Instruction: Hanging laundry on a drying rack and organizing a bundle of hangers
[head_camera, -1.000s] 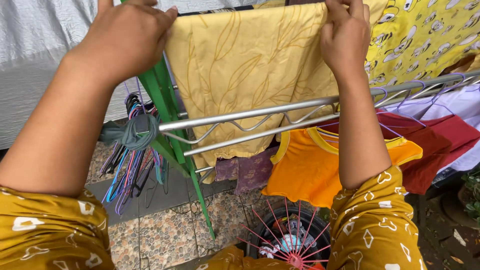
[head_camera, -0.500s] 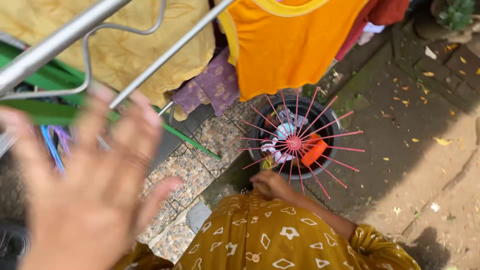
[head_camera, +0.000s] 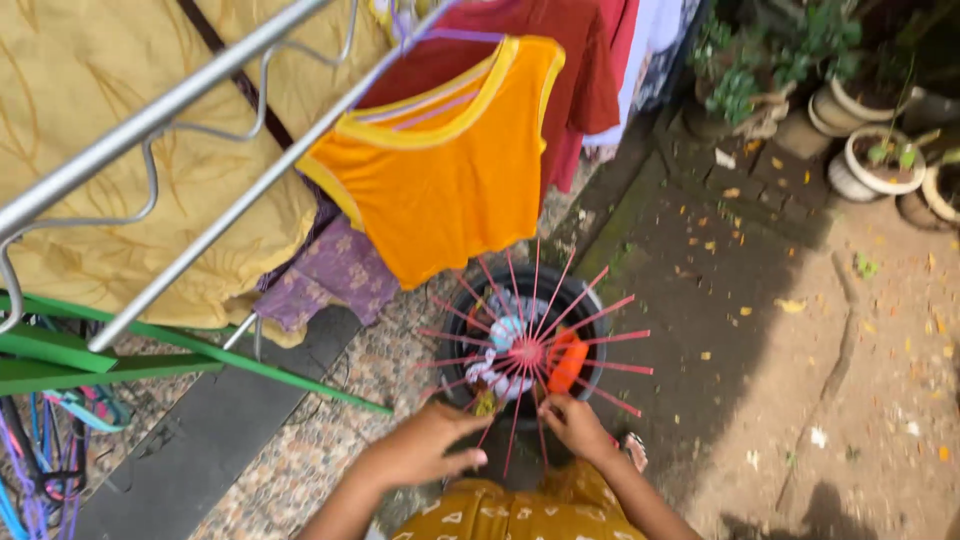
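Now you are bent over the black bucket (head_camera: 590, 300), left hand (head_camera: 430, 445) and right hand (head_camera: 575, 425) loosely curled, fingers on the red spoked hanger (head_camera: 527, 352) atop it; next calls for a firmer grasp, I judge.

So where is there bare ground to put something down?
The dirt ground between the black bucket and the flower pots lies bare, save small leaves. The grey strip under the drying rack is open too. Crowded: the bucket, under pink spokes and both hands.
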